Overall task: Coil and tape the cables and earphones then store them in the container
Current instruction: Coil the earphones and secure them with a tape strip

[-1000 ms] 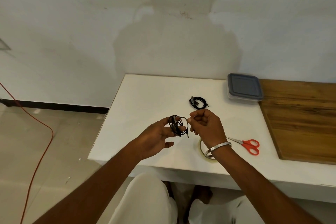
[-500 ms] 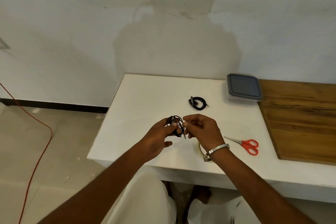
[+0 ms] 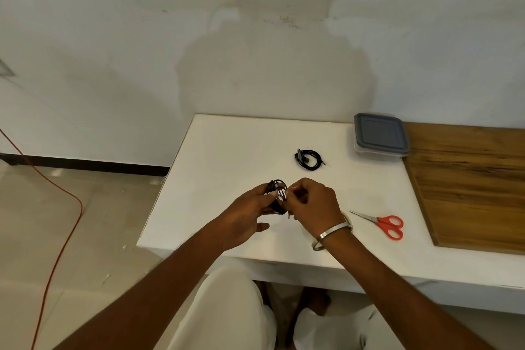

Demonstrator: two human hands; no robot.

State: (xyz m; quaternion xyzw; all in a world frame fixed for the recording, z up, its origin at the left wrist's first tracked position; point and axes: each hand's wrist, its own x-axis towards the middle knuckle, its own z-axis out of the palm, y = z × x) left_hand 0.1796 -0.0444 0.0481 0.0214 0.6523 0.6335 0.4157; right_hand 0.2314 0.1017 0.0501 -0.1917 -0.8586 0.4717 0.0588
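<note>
Coiled cable (image 3: 277,195) pinched between left hand (image 3: 246,217) fingers, right hand (image 3: 315,206) fingers gripping it

a white table top (image 3: 227,156) stands against a pale wall (image 3: 142,37). a brown wooden board (image 3: 468,187) lies on the right side of the table. a thin orange wire (image 3: 61,239) runs down across the light tiled floor (image 3: 34,221) on the left. a dark strip (image 3: 91,165) runs along the bottom of the wall.
</note>
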